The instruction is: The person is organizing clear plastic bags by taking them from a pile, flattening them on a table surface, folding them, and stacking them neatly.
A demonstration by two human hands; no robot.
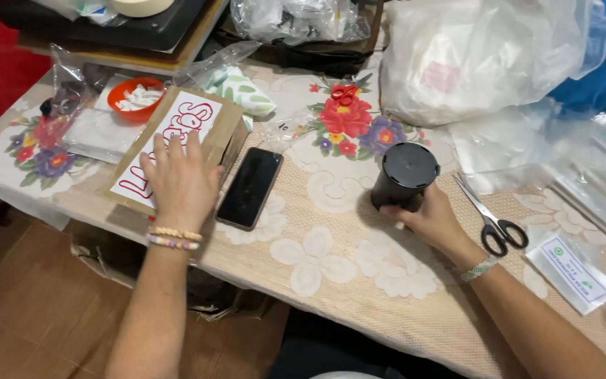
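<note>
1. Cup [404,175]: a black cylinder, upside down with its flat base up, stands on the table [331,281] a little right of the middle, well in from the near edge.
2. Right hand [435,223] grips the cup low on its near side; the fingers curl round its base, thumb towards the left.
3. Left hand [179,181] lies flat, fingers spread and straight, palm down on a card [170,144]; it grasps nothing.
4. That card is brown with a white panel and red outline lettering, and sits near the table's left end, tilted.
5. A dark phone [250,187] lies face up just beside the card's right edge, between the two hands.
6. Scissors [492,219] with black handles lie just right of the right hand, blades pointing to the far edge.
7. A small white packet [574,272] lies near the right end, towards the near edge.
8. An orange bowl [135,97] with white bits sits beyond the card, near the far left corner.
9. Clear plastic bags [485,56] pile up at the far right corner.
10. A floral cloth covers the table.
</note>
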